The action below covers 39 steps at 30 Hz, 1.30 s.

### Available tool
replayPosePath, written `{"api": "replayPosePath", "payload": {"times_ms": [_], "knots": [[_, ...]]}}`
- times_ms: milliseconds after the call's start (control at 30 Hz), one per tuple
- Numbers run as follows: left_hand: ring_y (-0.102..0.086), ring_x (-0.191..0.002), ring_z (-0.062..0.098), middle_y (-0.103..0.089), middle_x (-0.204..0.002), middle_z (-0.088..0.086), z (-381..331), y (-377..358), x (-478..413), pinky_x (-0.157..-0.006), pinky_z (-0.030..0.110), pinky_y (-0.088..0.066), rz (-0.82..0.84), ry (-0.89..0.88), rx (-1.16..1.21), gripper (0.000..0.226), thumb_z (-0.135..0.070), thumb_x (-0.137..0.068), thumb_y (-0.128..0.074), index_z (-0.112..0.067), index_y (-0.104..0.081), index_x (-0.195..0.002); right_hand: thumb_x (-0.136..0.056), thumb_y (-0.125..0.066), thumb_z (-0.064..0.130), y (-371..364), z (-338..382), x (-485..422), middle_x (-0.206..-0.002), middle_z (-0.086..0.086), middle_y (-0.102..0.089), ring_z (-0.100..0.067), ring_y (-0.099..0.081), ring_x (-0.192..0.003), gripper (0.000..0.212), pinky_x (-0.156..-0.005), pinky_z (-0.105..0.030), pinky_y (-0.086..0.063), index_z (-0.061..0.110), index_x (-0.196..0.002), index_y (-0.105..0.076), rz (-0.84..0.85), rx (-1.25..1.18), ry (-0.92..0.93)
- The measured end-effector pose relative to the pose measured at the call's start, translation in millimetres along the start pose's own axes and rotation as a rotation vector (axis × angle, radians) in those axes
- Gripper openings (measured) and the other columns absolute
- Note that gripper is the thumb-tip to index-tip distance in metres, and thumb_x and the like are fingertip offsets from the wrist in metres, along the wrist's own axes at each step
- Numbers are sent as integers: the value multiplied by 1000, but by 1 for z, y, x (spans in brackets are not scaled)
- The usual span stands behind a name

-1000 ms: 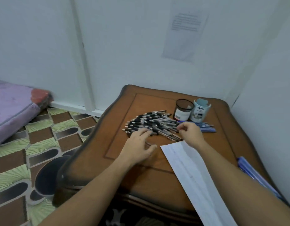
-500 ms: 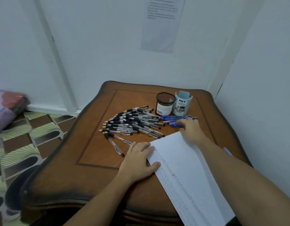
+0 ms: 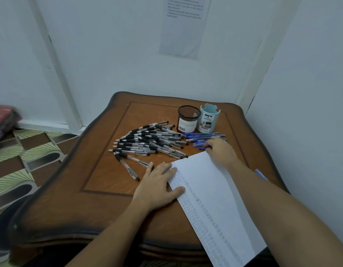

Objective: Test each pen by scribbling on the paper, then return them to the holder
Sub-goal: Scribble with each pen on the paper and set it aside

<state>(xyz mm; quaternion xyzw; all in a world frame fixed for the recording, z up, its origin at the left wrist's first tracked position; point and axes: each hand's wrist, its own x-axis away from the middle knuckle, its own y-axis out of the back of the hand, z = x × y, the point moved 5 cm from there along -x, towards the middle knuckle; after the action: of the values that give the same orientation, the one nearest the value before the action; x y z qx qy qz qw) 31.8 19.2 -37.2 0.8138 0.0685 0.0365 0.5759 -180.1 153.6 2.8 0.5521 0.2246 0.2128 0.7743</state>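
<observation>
A second ago both hands were in the black pens (image 3: 147,141) just past the paper's (image 3: 215,199) far left corner. Now the left hand (image 3: 159,186) lies flat on the paper's left edge, fingers straight, pressing it down on the table (image 3: 101,189). The right hand (image 3: 219,151) has gone to the blue pens (image 3: 203,136) just past the paper's far edge. Its fingers curl over one of them, but I cannot tell if they have pinched it yet. The mesh cup (image 3: 188,119) and the blue cup (image 3: 209,119) stand farther back from the paper, behind the pens. No pen sticks out of either, so none is back in a cup yet. With the paper held down, I think a blue pen will be picked up next and scribbled with. Rows of small marks run down the paper's left side.
</observation>
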Motion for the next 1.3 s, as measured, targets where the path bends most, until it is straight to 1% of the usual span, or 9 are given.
{"api": "replayPosePath", "payload": {"times_ms": [200,367,433,533,667,867,967,1133,1300], "knots": [[-4,-149,8,-17,-162,-8,-2,2,1,-117,40,18,27,-1,-27,103,-90,-71,-16,-30,-25,-154,-108,-33,26,9,17,13,-117,0,-65,-21,-55,-110,21,-95,-40,-30,28,-116,-52,-32,216,136],[0,-150,9,-12,-164,-8,-4,3,1,-117,42,19,60,-3,-34,109,-94,-67,-17,-29,-21,-155,-108,-37,20,39,41,48,-131,0,-60,-15,-54,-117,42,-94,-28,-46,32,-147,-44,-76,-275,187],[2,-150,9,-8,-164,-8,-5,4,1,-117,43,19,80,-7,-57,109,-94,-69,-23,-29,-17,-156,-107,-39,23,46,45,68,-106,9,-68,1,-57,-91,33,-73,-18,-43,32,-134,-56,-137,-406,175],[5,-150,9,-1,-165,-7,-9,5,2,-116,44,20,124,-10,-94,108,-93,-72,-30,-28,-11,-157,-105,-45,32,50,52,90,-67,10,-53,-2,-46,-56,14,-51,-18,-33,40,-114,-52,-144,-507,134],[8,-150,9,3,-165,-8,-11,5,4,-116,46,20,151,-10,-125,108,-92,-73,-30,-29,-6,-157,-103,-52,33,49,52,103,-94,14,-64,-5,-53,-71,29,-67,-23,-46,42,-129,-48,-196,-800,26],[7,-150,8,2,-165,-8,-11,5,3,-117,46,18,145,-12,-120,109,-92,-72,-32,-29,-7,-157,-102,-16,56,12,38,108,-56,-4,-59,-16,-53,-55,68,-58,-29,-40,10,-92,-66,-117,-1313,-326],[6,-150,8,1,-165,-8,-12,5,3,-118,46,17,144,-4,-121,108,-92,-72,-34,-29,-9,-157,-100,-38,49,-4,47,111,-74,-7,-73,-16,-66,-66,50,-55,-22,-45,10,-95,-68,-19,-1290,-288],[5,-150,8,-1,-165,-7,-9,1,0,-118,46,16,119,-8,-103,111,-94,-70,-34,-29,-11,-156,-94,-60,42,-13,59,96,-52,3,-50,-5,-44,-44,36,-47,-17,-35,14,-75,-48,-41,-1095,-174],[3,-150,9,-4,-165,-6,-7,0,0,-118,45,16,94,-33,-84,110,-93,-70,-35,-30,-12,-157,-82,-76,47,-34,69,89,-74,-2,-69,-16,-69,-74,30,-74,-33,-58,20,-78,-65,143,-1053,-87]]}}
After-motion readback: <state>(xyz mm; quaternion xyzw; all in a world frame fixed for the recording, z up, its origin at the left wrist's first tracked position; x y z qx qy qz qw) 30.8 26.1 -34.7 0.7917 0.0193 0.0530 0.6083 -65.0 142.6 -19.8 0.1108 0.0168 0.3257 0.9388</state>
